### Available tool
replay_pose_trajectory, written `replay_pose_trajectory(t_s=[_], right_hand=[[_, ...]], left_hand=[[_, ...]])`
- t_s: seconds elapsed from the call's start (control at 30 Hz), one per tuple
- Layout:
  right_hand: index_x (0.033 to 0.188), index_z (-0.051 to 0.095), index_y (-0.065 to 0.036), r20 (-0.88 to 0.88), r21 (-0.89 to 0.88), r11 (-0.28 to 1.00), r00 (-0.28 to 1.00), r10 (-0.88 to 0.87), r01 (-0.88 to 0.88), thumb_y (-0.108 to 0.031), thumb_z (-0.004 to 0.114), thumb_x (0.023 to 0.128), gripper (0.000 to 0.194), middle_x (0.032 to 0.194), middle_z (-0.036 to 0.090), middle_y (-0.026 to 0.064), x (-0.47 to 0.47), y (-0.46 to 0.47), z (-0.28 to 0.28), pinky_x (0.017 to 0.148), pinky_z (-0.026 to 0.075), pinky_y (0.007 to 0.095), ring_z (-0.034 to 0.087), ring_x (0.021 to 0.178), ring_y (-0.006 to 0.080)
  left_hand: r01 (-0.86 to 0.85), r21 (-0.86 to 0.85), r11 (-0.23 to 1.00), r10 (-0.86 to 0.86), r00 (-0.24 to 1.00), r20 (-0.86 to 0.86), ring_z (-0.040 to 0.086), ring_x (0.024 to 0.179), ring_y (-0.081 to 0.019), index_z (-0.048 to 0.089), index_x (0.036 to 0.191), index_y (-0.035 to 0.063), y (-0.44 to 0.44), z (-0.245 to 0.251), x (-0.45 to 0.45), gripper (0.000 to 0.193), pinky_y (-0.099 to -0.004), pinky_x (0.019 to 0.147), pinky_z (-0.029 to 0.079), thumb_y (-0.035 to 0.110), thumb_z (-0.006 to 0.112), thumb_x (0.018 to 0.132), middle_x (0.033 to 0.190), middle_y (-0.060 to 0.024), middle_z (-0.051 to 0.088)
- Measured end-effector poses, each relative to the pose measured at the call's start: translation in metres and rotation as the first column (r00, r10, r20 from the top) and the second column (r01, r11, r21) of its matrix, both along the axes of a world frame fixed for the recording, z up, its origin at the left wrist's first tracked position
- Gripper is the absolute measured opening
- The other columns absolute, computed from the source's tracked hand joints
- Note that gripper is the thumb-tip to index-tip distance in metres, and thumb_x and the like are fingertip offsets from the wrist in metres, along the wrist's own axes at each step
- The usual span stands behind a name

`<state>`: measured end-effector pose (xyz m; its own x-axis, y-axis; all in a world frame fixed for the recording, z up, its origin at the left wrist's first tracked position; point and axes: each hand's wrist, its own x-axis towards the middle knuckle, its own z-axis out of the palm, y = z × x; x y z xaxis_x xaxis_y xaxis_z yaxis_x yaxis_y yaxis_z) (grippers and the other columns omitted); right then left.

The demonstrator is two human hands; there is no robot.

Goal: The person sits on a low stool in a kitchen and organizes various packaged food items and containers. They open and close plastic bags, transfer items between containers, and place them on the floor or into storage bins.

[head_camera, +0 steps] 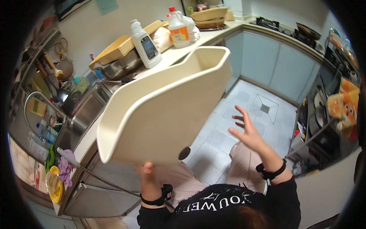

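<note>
A large cream plastic bin (163, 120) with a sloping, angled rim is tilted in front of me, and I can see partly down into its hollow inside. My left hand (146, 168) grips its lower edge, with the thumb in sight and the other fingers hidden behind or beneath the bin. A dark round disc (184, 153) sits at the bin's lower right corner. To the right of the bin, apart from it, my right hand (247, 133) is raised over the tiled floor with its fingers spread and nothing in them.
Left of me are a steel sink (93, 100) and a curved faucet (43, 94). A white bottle (145, 47) and a clear jug (178, 31) stand on the counter (167, 58). A pull-out spray hose (100, 177) hangs across cabinet fronts. On the right is a loaded rack (311, 140).
</note>
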<state>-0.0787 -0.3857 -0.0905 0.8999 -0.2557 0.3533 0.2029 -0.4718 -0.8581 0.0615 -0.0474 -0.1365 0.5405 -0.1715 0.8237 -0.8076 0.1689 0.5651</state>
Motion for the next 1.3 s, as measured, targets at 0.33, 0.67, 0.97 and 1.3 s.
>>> replay_pose_trajectory(t_s=[0.33, 0.67, 0.97, 1.3], right_hand=[[0.136, 0.002, -0.005, 0.108, 0.202, 0.959, 0.978, 0.181, -0.2, -0.018, 0.063, 0.077, 0.086, 0.139, 0.013, 0.0195, 0.026, -0.007, 0.006, 0.092, 0.039, 0.0389, 0.045, 0.111, 0.0278], [0.136, 0.009, -0.007, 0.04, 0.372, 0.925, 0.997, 0.062, -0.073, -0.008, 0.06, 0.076, 0.079, 0.137, 0.021, 0.0168, 0.046, -0.042, -0.076, 0.083, 0.044, 0.0328, 0.051, 0.101, 0.0234], [0.135, 0.012, -0.005, -0.173, 0.433, 0.895, 0.985, -0.027, 0.101, -0.005, 0.058, 0.075, 0.076, 0.135, 0.026, 0.0166, 0.065, -0.061, -0.135, 0.071, 0.047, 0.0263, 0.054, 0.095, 0.0199], [0.134, 0.015, -0.003, -0.297, 0.427, 0.885, 0.953, -0.054, 0.183, -0.006, 0.058, 0.076, 0.072, 0.134, 0.029, 0.0165, 0.081, -0.069, -0.159, 0.072, 0.045, 0.0251, 0.054, 0.092, 0.0172]], left_hand=[[0.222, -0.329, 0.918, -0.214, 0.975, 0.059, 0.047, 0.106, -0.0226, 0.031, 0.126, 0.0015, 0.006, 0.134, -0.011, 0.075, -0.0406, 0.088, 0.041, 0.044, 0.062, 0.073, 0.118, -0.0096, 0.045], [-0.347, -0.472, 0.81, 0.525, 0.788, 0.322, 0.037, 0.112, -0.0205, 0.008, 0.127, 0.0049, 0.022, 0.383, 0.103, 0.095, -0.0344, 0.092, 0.032, 0.03, 0.074, 0.065, 0.123, -0.0134, 0.034], [-0.772, -0.325, 0.546, 0.837, 0.484, 0.257, 0.037, 0.113, -0.0268, 0.001, 0.131, -0.003, -0.038, 0.376, 0.256, 0.117, -0.0357, 0.098, 0.028, 0.043, 0.078, 0.055, 0.126, -0.0193, 0.032], [-0.695, -0.09, 0.714, 0.693, 0.683, 0.231, 0.028, 0.122, -0.0332, -0.014, 0.131, -0.0039, -0.058, 0.327, 0.325, 0.135, -0.0372, 0.101, 0.025, 0.055, 0.076, 0.049, 0.132, -0.0258, 0.025]])
